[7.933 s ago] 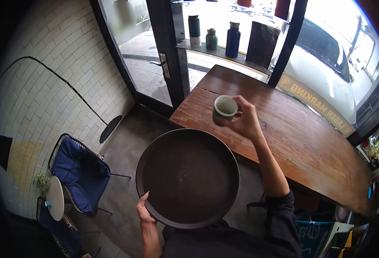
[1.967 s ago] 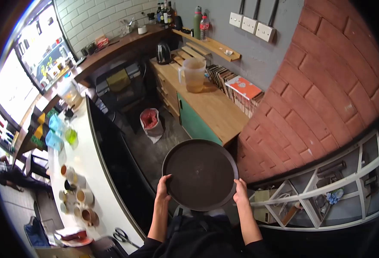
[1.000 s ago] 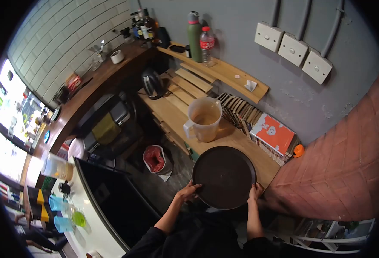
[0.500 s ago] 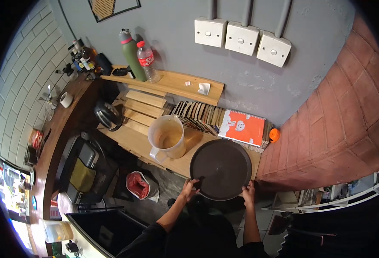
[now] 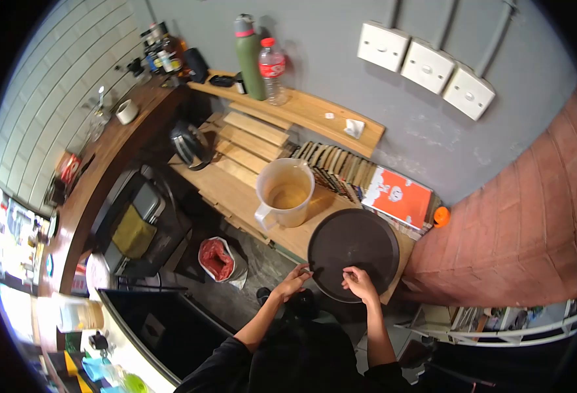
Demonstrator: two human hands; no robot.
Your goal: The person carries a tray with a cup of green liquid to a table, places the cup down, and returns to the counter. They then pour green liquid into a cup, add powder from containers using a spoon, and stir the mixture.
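A round dark brown tray lies on the right end of the wooden bench. My left hand is at the tray's left edge, its fingertips by the rim; whether they touch it is unclear. Over the tray's lower part is my right hand, with its fingers curled and thumb near the index finger; no object shows in it. Left of the tray stands a translucent plastic pitcher with some amber liquid inside and its handle toward me.
Behind the pitcher runs a row of books, with a red-and-white notebook at its right. A black kettle stands at the bench's left end. A lined bin is on the floor. Bottles stand on the wall shelf.
My right hand has left the tray's right edge and moved left over its lower part. My left hand stays by the left rim, its fingers less wrapped round it. The view has shifted.
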